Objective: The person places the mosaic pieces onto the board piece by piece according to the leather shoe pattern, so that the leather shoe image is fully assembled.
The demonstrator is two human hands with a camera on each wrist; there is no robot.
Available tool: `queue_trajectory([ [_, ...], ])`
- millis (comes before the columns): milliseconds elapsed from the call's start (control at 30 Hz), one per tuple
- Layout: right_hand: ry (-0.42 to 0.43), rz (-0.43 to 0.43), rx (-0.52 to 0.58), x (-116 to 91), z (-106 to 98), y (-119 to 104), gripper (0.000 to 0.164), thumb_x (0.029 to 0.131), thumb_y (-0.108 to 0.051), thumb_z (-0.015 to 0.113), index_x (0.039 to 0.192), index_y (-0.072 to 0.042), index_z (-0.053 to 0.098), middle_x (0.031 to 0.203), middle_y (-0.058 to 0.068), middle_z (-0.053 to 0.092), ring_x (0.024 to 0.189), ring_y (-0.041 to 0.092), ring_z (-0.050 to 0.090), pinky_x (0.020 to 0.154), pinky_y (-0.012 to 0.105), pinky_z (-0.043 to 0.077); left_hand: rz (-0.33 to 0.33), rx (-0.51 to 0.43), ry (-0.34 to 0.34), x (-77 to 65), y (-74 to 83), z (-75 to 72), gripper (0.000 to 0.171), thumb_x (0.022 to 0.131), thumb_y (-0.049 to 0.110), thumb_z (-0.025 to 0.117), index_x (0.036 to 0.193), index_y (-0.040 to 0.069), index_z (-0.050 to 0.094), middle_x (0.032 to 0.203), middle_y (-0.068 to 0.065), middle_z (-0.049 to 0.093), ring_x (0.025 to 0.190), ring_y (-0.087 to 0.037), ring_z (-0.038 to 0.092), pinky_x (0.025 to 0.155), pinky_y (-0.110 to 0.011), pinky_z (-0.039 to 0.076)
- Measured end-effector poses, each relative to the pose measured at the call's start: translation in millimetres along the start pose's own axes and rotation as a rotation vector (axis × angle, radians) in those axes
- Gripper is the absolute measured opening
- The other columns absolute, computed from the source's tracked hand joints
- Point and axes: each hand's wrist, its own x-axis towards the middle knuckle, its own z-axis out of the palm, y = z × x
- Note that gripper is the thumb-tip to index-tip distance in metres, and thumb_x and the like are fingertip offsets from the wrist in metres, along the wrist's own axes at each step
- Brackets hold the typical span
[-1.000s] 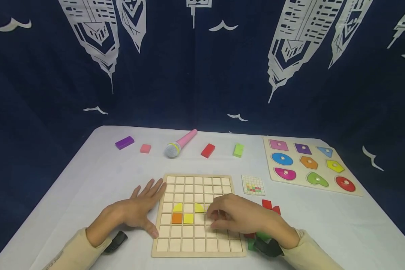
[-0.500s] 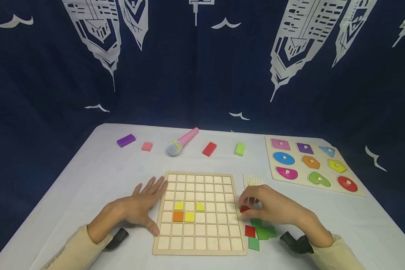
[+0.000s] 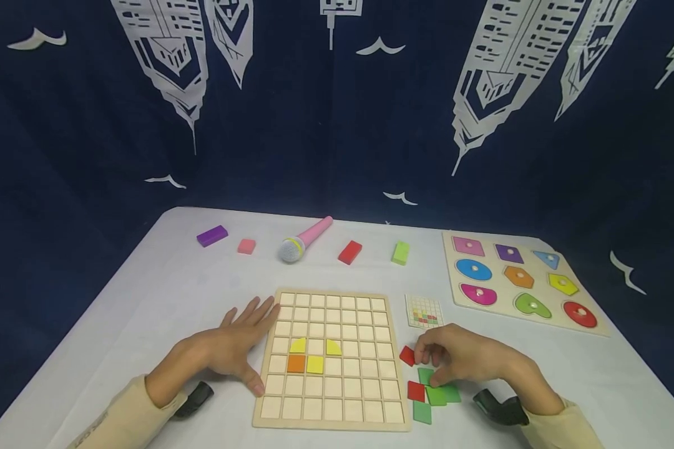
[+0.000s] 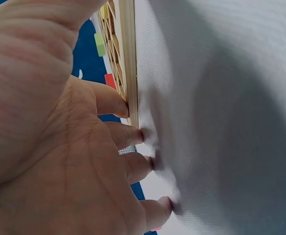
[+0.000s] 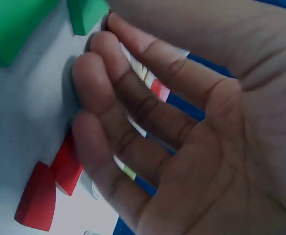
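A wooden grid board lies flat, bearing two yellow quarter-round pieces, an orange square tile and a yellow square tile. My left hand is spread at its left side; in the left wrist view, the index fingertip touches the board's edge and the other fingertips rest on the cloth. Right of the board, my right hand hovers with loosely curled fingers over loose tiles. A red piece lies by its fingertips, with a red square and several green tiles nearer me. The right hand appears to hold nothing.
A small pattern card lies beyond my right hand. A shape puzzle board sits at the back right. Along the far side are a toy microphone, a purple block, a pink block, a red block and a green block.
My right hand has moved off the board to the loose tiles on its right, then slightly farther right and towards me. The left hand has stayed in place.
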Motion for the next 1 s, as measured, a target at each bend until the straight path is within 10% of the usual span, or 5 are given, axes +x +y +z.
queue_trajectory([
  [767, 0.000, 0.083, -0.029, 1, 9, -6, 0.026, 0.077, -0.009, 0.084, 0.084, -0.022, 0.062, 0.074, -0.008, 0.056, 0.070, 0.006, 0.053, 0.062, 0.020, 0.047, 0.007, 0.018, 0.005, 3.8, -2.9, 3.0, 0.142, 0.054, 0.052, 0.091, 0.160, 0.001, 0.012, 0.168, -0.019, -0.001, 0.154, -0.041, -0.008, 0.120, -0.067, -0.002],
  [1000, 0.017, -0.011, -0.080, 1, 3, -14, 0.023, 0.086, -0.007, 0.075, 0.084, -0.024, 0.059, 0.068, -0.013, 0.048, 0.064, 0.001, 0.048, 0.058, 0.018, 0.042, -0.002, 0.018, 0.004, 3.4, -2.6, 2.2, 0.142, 0.054, 0.052, 0.091, 0.160, 0.001, 0.011, 0.168, -0.019, -0.002, 0.155, -0.041, -0.008, 0.120, -0.068, -0.003],
])
